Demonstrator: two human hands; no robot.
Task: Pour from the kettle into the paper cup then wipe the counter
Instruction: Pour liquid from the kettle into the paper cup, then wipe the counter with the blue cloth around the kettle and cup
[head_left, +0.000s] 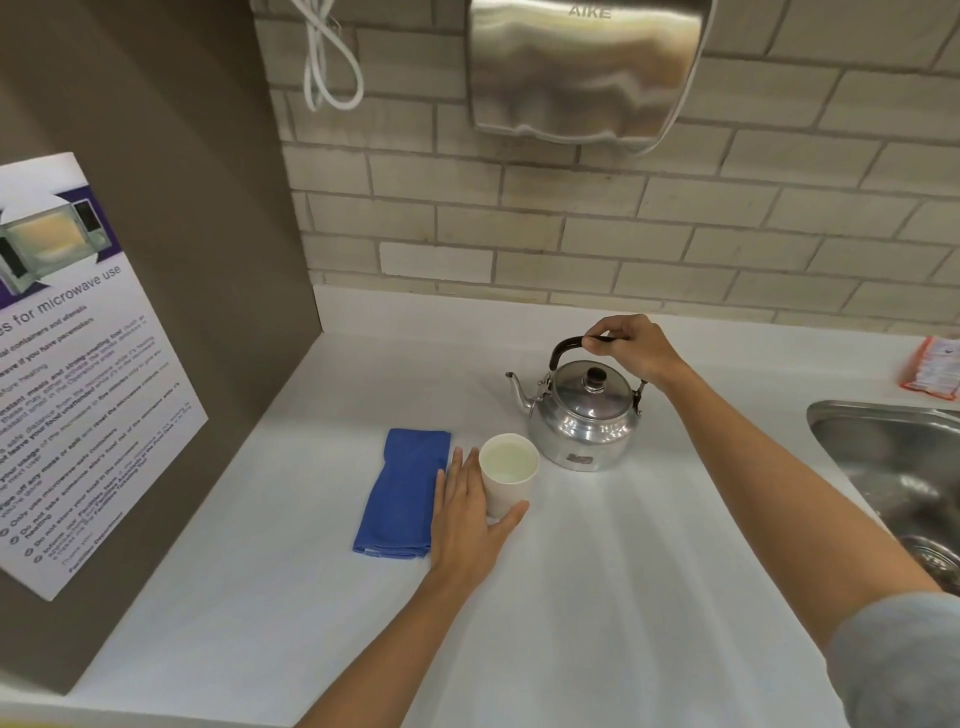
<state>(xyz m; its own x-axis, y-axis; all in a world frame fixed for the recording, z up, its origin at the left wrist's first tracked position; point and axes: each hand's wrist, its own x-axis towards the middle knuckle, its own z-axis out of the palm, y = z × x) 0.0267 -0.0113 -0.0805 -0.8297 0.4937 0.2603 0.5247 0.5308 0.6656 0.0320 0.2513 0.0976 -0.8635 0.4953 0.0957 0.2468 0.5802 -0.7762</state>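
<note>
A small metal kettle (584, 415) stands upright on the white counter (597, 571), spout pointing left. My right hand (631, 348) grips its black handle from above. Just in front and to the left, a white paper cup (506, 478) stands upright with pale liquid inside. My left hand (470, 514) cups the cup's left and near side, fingers straight and thumb under its base edge. A folded blue cloth (402, 493) lies flat to the left of the cup, partly under my left fingers.
A steel sink (893, 467) is set into the counter at the right. An orange and white packet (932, 366) lies behind it. A metal hand dryer (582, 67) hangs on the tiled wall. A brown panel with a microwave poster (78, 364) bounds the left.
</note>
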